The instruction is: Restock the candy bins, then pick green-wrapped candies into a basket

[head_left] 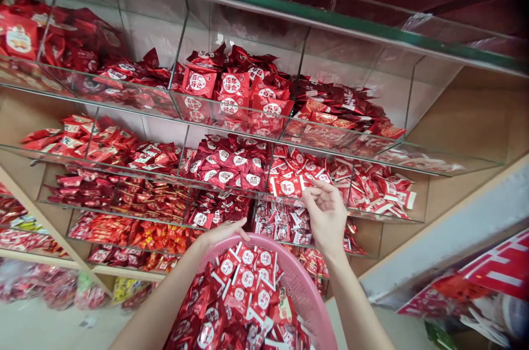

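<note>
A pink plastic basket (308,278) is in front of me, full of small red wrapped packets (248,279), many with white round labels. My left hand (221,233) grips its far-left rim; most of those fingers are hidden behind the rim. At the shelf front, my right hand (328,212) pinches a red-and-white packet (287,186) by its right side, thumb and fingers closed. That packet is in front of a compartment holding similar red-and-white packets (303,162). What the packets contain is not visible.
Tiered shelves with clear dividers (179,44) and low glass fronts hold heaps of red packets (237,85). A thick green glass edge (289,5) crosses above. Bagged goods (61,284) lie on the floor at left. Red printed material (502,267) is at right.
</note>
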`<state>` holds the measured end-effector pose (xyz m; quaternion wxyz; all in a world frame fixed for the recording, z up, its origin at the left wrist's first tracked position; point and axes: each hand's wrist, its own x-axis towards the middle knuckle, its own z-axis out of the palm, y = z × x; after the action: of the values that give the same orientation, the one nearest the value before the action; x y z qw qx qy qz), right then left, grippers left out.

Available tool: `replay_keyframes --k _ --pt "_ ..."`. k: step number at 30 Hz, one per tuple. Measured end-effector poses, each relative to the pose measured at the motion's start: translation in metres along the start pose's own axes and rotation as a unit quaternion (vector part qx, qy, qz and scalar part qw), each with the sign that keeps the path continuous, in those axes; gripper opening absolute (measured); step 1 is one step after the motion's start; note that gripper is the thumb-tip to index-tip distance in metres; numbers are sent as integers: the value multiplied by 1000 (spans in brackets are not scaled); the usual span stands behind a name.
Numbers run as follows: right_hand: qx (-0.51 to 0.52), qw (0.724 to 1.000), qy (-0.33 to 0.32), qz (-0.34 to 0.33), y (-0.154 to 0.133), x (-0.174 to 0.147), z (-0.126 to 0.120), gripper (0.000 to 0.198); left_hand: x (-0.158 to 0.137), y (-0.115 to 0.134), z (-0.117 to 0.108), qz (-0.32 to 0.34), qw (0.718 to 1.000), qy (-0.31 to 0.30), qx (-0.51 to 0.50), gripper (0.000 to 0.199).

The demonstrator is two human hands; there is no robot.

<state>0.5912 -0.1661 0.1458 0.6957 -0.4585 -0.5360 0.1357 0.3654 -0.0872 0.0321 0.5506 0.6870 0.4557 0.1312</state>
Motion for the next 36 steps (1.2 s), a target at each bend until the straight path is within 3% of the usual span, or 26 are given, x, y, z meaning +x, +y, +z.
replay_keyframes --k 3,8,11,15,18,23,25,31,36 --pt "39 996 -54 66 0 -21 7 26 5 -7 1 0 1000 -11 -17 67" --pt "19 956 -248 154 26 -51 15 21 7 -6 5 31 993 -23 -115 60" --pt "-63 932 -340 108 37 -56 11 20 2 2 5 35 996 -35 -76 65" --pt "-150 900 -406 44 42 -51 0 23 -1 4 2 36 998 -22 -35 69" --pt "-138 888 -433 76 51 -50 -4 22 -1 2 1 18 999 -8 -30 69" --pt "-9 851 -451 267 73 -67 0 24 -1 3 1 -9 999 -12 -31 71" --pt "10 841 -444 309 80 -75 1 30 -2 4 1 -1 1000 -12 -23 71" --pt "-1 844 -413 343 99 -88 -3 40 0 1 0 3 1000 3 18 71" --pt "-11 864 -365 347 109 -92 -2 39 2 -1 0 8 1000 -12 -9 71"
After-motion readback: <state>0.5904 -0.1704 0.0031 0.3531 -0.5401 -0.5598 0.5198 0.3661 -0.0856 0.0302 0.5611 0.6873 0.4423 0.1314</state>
